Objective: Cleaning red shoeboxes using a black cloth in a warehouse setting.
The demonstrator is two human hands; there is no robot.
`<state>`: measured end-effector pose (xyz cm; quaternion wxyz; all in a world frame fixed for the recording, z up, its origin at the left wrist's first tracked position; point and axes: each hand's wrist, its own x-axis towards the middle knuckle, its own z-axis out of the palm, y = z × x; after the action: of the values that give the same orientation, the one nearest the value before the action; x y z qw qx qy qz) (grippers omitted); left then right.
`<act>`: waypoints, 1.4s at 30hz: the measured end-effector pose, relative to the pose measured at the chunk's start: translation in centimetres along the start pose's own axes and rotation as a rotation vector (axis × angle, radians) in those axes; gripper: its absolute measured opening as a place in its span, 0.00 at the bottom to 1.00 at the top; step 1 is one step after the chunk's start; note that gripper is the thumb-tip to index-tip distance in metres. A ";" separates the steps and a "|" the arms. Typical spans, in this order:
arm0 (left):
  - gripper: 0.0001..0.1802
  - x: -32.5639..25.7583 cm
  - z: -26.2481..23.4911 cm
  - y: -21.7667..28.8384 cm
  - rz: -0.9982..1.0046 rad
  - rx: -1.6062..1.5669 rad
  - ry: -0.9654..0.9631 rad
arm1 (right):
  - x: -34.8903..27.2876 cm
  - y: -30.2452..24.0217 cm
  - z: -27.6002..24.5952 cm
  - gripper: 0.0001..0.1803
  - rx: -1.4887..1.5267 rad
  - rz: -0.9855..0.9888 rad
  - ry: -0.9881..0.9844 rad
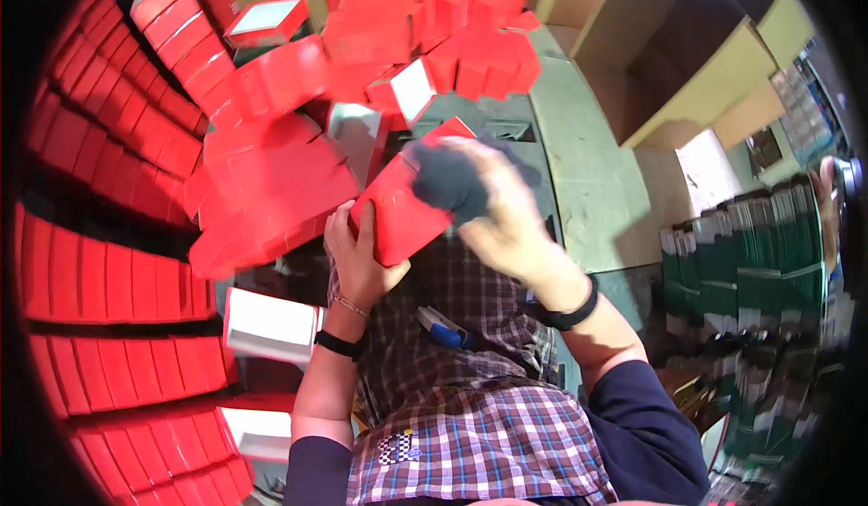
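Observation:
A red box (398, 208) lies tilted over my lap, its flat red face up. My left hand (363, 251) grips its near left edge, thumb at the lower corner and fingers along the side. In my right hand (503, 209) is a bunched dark grey cloth (449, 179), pressed against the upper right part of the box; hand and cloth are smeared by motion. Just beyond the box is an open red box with a white inside (355, 131). A blue-handled utility knife (443, 329) rests on my plaid apron (479, 438).
Red boxes stand in stacked rows (99, 280) on the left and in a heap (380, 31) ahead. Open cardboard cartons (669, 63) are at the far right, beside a greenish board (588, 162). Bundled dark green and white flat stacks (750, 262) stand at the right.

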<state>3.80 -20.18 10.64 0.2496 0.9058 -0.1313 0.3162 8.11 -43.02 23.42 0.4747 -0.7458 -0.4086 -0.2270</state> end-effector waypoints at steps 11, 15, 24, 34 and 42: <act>0.57 3.3 -0.4 3.4 0.273 -0.049 0.037 | -19.1 21.7 -11.8 0.23 -0.479 1.234 0.194; 0.57 3.1 1.5 2.7 0.268 -0.062 0.047 | -10.1 12.9 -12.3 0.20 0.036 0.924 0.357; 0.57 4.7 3.8 4.4 0.228 -0.158 0.104 | -1.4 2.9 -4.1 0.21 0.150 0.120 0.093; 0.57 4.5 3.5 1.2 0.169 -0.086 0.165 | -18.0 9.6 -13.8 0.21 -0.643 0.872 -0.354; 0.55 3.7 3.8 2.7 0.281 -0.125 0.125 | -5.3 4.3 -10.7 0.24 0.195 0.415 0.214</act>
<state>7.49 -24.77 11.45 0.2665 0.8396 -0.2605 0.3952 9.16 -55.57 22.08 0.6215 -0.7359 -0.2142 -0.1621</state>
